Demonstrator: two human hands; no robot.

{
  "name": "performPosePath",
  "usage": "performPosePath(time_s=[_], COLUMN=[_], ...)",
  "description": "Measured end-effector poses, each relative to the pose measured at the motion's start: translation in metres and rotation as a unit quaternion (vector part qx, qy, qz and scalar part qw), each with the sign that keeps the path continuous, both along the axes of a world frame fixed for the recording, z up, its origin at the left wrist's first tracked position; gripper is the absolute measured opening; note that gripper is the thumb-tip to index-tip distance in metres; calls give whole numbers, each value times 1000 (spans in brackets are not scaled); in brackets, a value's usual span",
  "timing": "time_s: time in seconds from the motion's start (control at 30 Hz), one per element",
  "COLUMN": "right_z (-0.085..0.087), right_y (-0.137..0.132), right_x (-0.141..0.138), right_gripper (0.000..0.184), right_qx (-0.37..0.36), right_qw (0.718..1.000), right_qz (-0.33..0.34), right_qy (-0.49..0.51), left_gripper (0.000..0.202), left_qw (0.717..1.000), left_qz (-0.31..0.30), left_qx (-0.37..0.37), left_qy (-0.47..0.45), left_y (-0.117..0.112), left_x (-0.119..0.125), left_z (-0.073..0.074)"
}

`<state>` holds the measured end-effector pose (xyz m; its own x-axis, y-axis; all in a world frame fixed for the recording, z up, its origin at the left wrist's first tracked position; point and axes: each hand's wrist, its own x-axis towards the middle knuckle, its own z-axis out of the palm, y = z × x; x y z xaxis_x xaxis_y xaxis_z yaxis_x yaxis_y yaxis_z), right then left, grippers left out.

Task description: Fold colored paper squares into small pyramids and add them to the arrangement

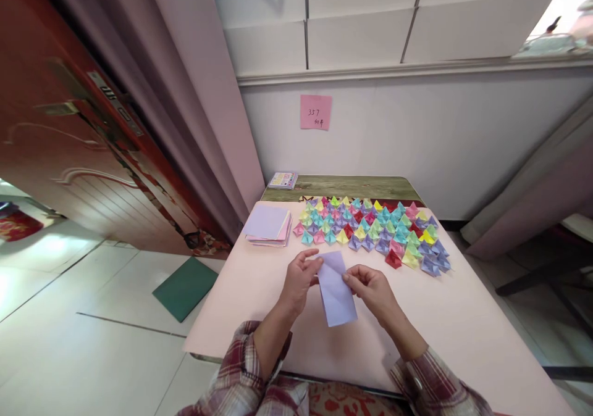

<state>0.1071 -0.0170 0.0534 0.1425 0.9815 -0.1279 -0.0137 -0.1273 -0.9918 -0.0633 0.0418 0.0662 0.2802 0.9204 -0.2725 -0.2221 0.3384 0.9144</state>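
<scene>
A: Far left of the hands?
B: Red-brown door (88, 132), then a mauve curtain (199, 89). Green square (185, 287) on the floor, left of the left hand and off the worktop (231, 323).

A: Next?
B: Stack of paper (266, 221), lilac sheet on top, pinks showing at the edges. On the worktop, just beyond the left hand and a bit left. Flat printed pack (283, 180) farther out behind it.

A: Hands?
B: Left hand (299, 280) has the upper left edge of the lilac paper (338, 295), thumb on top. Paper sits between both hands, long side pointing toward the wearer, lower end hanging free of the fingers. Looks folded lengthwise; can't count layers from this angle. Right hand (370, 287) pinches the right edge, thumb and forefinger.

A: Beyond them?
B: Pink note (315, 112) on the wall, straight ahead. Rows of small folded paper pieces (356, 221), many colours, points up, start ahead of the left hand and run out past the right. Nearest the right hand: a dark red one (393, 258).
</scene>
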Motion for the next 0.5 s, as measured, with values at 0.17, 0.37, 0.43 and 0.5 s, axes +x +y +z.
performPosePath(time_s=[0.17,0.37,0.43,0.5], right_z=[2,3,3,1], right_y=[2,-2,-4,-6], right_x=[-5,-7,-8,-9], right_gripper=[38,39,41,42], right_qx=[8,-7,-14,-16], right_qw=[997,999,999,998], right_qz=[-80,-40,-29,-33], right_qy=[11,33,38,41], left_gripper=[45,38,36,36], left_qw=[997,998,998,999], left_qz=[-45,-26,-27,-26], left_qx=[-55,-17,-11,-5], left_qy=[25,52,49,44], left_y=[-11,-11,-12,-13], left_x=[1,1,2,4], left_z=[-6,-3,-1,2])
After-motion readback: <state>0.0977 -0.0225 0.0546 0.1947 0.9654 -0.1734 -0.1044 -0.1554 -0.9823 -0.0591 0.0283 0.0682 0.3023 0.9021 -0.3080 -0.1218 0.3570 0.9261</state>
